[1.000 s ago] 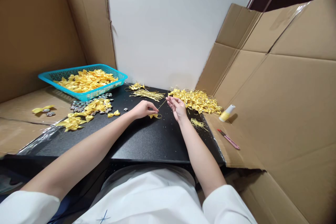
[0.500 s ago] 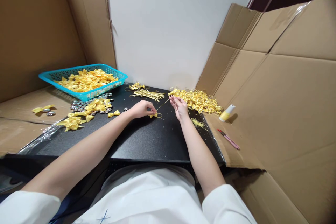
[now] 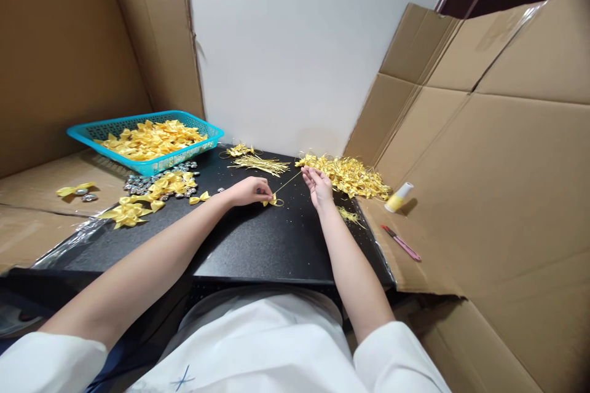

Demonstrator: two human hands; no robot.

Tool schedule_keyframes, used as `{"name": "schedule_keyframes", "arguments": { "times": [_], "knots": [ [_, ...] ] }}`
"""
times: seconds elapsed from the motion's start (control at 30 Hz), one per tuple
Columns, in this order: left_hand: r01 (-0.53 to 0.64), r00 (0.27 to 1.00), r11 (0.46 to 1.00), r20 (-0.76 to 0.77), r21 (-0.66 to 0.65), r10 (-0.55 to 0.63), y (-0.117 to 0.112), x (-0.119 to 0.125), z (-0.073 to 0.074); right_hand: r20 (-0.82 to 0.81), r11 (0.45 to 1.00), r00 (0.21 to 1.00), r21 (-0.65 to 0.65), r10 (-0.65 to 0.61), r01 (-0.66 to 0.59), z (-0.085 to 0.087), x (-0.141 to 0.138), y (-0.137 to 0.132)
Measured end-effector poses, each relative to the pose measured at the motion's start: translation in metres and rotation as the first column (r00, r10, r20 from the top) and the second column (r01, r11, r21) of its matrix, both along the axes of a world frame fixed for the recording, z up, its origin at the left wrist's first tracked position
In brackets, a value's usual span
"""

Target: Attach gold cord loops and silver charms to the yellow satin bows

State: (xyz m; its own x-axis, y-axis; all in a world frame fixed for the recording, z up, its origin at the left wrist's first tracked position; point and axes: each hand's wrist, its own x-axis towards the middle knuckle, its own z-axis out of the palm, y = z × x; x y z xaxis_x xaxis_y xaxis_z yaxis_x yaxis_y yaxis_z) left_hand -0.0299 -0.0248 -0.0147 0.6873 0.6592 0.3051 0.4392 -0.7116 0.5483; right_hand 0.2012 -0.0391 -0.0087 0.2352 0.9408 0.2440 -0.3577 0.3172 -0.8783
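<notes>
My left hand (image 3: pixel 249 190) pinches a small yellow ribbon bow (image 3: pixel 273 201) against the black tabletop (image 3: pixel 249 239). A thin gold string (image 3: pixel 289 181) runs from the bow up and to the right into my right hand (image 3: pixel 316 186), whose fingertips pinch its end, pulled taut. Both hands sit near the table's far middle. A bundle of cut gold strings (image 3: pixel 260 164) lies just behind my left hand, and a heap of finished gold-tied bows (image 3: pixel 348 175) lies behind my right hand.
A teal basket (image 3: pixel 182 159) of yellow bows stands at the back left, with loose bows (image 3: pixel 147 196) and silver beads (image 3: pixel 138 183) beside it. On the cardboard at right lie a small yellow-capped bottle (image 3: pixel 399 197) and a red tool (image 3: pixel 401 244). Cardboard walls enclose both sides.
My right hand has drawn the gold string a little farther up and to the right, stretching it. My left hand has stayed on the bow.
</notes>
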Motion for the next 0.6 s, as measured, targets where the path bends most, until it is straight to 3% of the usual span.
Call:
{"name": "schedule_keyframes", "arguments": {
  "times": [0.13, 0.23, 0.43, 0.5, 0.6],
  "knots": [
    [-0.002, 1.0, 1.0, -0.007, -0.011, 0.002, -0.001, 0.0, 0.001, 0.195, 0.998, 0.979, -0.005, -0.065, 0.068, -0.005, 0.008, 0.004],
    [-0.007, 1.0, 1.0, -0.007, -0.019, 0.007, -0.002, 0.0, 0.001, 0.436, 0.991, 0.895, -0.035, -0.098, 0.126, -0.013, 0.016, 0.004],
    [-0.009, 1.0, 1.0, -0.001, -0.03, 0.009, -0.003, 0.001, 0.002, 0.8, 0.977, 0.581, 0.028, -0.149, 0.211, -0.015, 0.015, -0.008],
    [-0.004, 1.0, 1.0, 0.0, -0.031, 0.004, -0.004, 0.001, 0.002, 0.865, 0.983, 0.477, 0.09, -0.156, 0.158, -0.011, 0.003, -0.016],
    [-0.001, 1.0, 1.0, 0.0, -0.031, 0.001, -0.005, 0.002, 0.003, 0.939, 0.992, 0.326, 0.121, -0.107, -0.023, -0.009, -0.02, -0.025]
  ]
}}
